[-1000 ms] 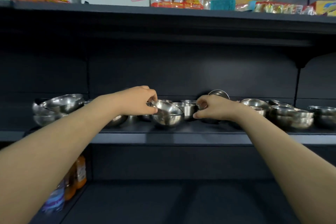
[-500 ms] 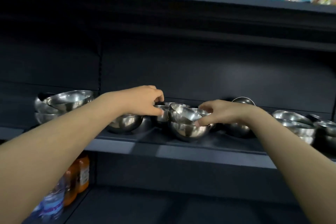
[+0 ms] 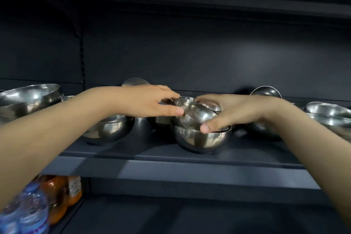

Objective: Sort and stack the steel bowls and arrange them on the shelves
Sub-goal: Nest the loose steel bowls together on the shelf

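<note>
A small steel bowl (image 3: 193, 114) sits tilted inside a larger steel bowl (image 3: 201, 138) on the dark shelf (image 3: 171, 154). My left hand (image 3: 150, 102) pinches the tilted bowl's left rim. My right hand (image 3: 231, 112) grips its right rim, thumb on the front edge. Another stacked pair of bowls (image 3: 110, 129) rests under my left forearm. Small bowls behind the hands are mostly hidden.
Large stacked bowls (image 3: 28, 99) stand at the shelf's far left, more stacked bowls (image 3: 330, 114) at the far right. Two bowls (image 3: 266, 92) lean against the back panel. Bottles (image 3: 34, 211) stand on the lower shelf at the left.
The view has come closer and dropped, so the upper shelf's packets left the frame. My right hand has closed onto the tilted bowl's right rim; both hands now hold it over the larger bowl.
</note>
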